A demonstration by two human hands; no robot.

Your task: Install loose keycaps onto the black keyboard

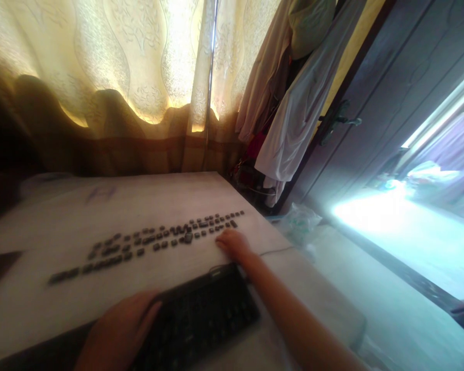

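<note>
A black keyboard [201, 314] lies across the near side of the table, blurred, with many of its keys apparently off. My left hand [123, 322] is closed over its middle, fingers at the far edge and thumb on the near side. Beyond it, loose dark keycaps [164, 244] are spread in uneven slanting rows on the tabletop. At the right end of these rows, my right hand [232, 244] rests low with its fingers drawn together beside the keycaps. What its fingertips hold, if anything, is hidden. My right forearm passes over the keyboard's right end.
The pale table [158, 201] ends on the right, where a thin cable [276, 251] runs to its edge. Past it are a plastic bag [299, 221] and a door [355, 103]. Hanging clothes [294, 118] and a patterned curtain [139, 62] are behind.
</note>
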